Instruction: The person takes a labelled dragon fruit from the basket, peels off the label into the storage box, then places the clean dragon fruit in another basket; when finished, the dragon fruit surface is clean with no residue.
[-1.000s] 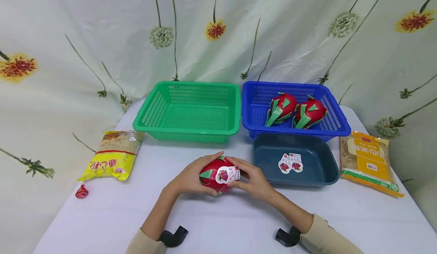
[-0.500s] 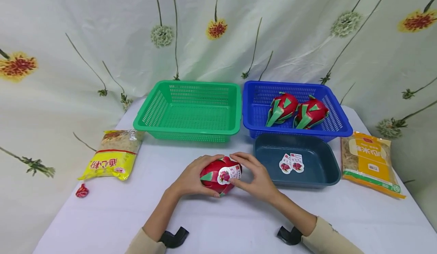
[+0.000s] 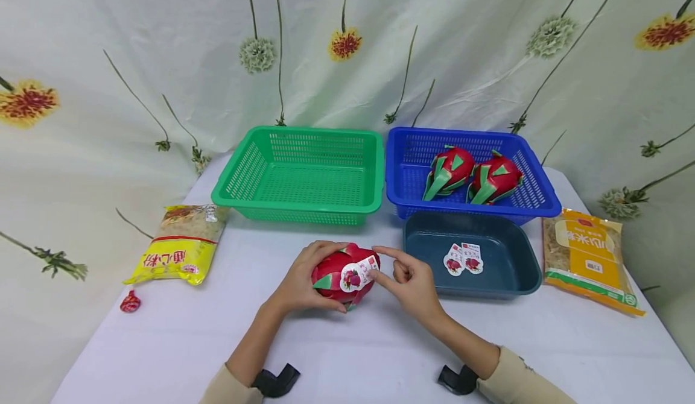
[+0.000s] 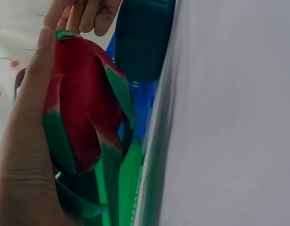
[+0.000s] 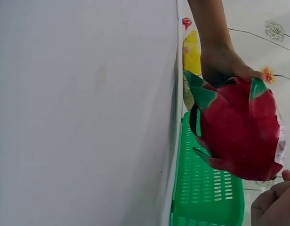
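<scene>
A red dragon fruit (image 3: 330, 265) with green-tipped scales is held over the white table by my left hand (image 3: 305, 280), its thumb below and fingers over the top. A white sticker (image 3: 354, 276) printed with a dragon fruit lies on the side facing me. At the fruit's right end is my right hand (image 3: 415, 283); its thumb is at the sticker's edge and its forefinger reaches the fruit's top right. The other right fingers are curled in. In the left wrist view the dragon fruit (image 4: 81, 99) hides most of the left fingers.
Behind stand a green basket (image 3: 295, 212) and a blue basket (image 3: 404, 202) bearing two dragon fruits (image 3: 496, 178). A dark tray (image 3: 516, 283) at right holds stickers (image 3: 463, 259). Food packets lie left (image 3: 176, 250) and right (image 3: 586, 259), with a small red item (image 3: 130, 303) at far left.
The right thumb has slid across the sticker towards its right end, and the other right fingers have drawn off the fruit and curled in. The fruit has shifted slightly left in my left hand.
</scene>
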`<state>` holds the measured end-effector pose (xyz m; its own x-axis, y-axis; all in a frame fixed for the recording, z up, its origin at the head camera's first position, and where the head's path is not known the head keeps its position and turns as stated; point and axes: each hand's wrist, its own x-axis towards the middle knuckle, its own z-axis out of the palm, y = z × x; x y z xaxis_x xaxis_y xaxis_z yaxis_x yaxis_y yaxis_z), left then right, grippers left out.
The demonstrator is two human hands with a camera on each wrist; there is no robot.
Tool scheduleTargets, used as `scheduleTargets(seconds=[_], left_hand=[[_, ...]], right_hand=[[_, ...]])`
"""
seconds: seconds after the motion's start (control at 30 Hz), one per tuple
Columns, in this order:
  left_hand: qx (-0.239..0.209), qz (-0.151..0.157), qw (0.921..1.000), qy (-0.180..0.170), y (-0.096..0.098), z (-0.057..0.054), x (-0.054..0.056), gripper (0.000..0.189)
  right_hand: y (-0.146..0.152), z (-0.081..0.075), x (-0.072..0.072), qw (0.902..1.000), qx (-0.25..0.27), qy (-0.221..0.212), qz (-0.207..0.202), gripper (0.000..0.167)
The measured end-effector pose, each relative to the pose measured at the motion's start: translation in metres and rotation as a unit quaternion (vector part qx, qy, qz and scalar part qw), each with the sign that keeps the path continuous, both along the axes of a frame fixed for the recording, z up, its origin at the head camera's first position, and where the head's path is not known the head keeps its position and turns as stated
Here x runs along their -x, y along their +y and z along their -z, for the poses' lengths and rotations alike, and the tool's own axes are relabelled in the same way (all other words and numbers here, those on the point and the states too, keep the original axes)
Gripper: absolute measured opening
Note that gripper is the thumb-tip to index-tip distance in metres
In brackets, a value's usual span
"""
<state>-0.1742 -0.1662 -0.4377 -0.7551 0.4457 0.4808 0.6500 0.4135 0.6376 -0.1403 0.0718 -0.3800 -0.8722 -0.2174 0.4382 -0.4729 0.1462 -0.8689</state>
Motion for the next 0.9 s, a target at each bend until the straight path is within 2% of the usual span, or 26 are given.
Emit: scheduleTargets(seconds=[0.17, 0.6, 0.77, 0.9], left_hand=[[-0.005, 0.003, 0.9999, 0.013, 0.003, -0.004, -0.003, 0.101], [0.016, -0.015, 0.9993, 0.029, 0.004, -0.006, -0.006, 0.100], [0.024, -0.022, 0.9990, 0.030, 0.005, -0.006, -0.006, 0.101], [0.025, -0.031, 0.9989, 0.024, 0.005, -0.005, -0.005, 0.100]], right_hand=[[-0.002, 0.005, 0.002, 0.9999, 0.012, -0.003, -0.009, 0.032], [-0.006, 0.013, 0.005, 0.9963, 0.082, -0.009, 0.023, 0.015], [-0.008, 0.012, 0.005, 0.9959, 0.085, -0.012, 0.029, 0.009], [-0.005, 0.009, 0.004, 0.9961, 0.085, 0.007, 0.023, 0.007]])
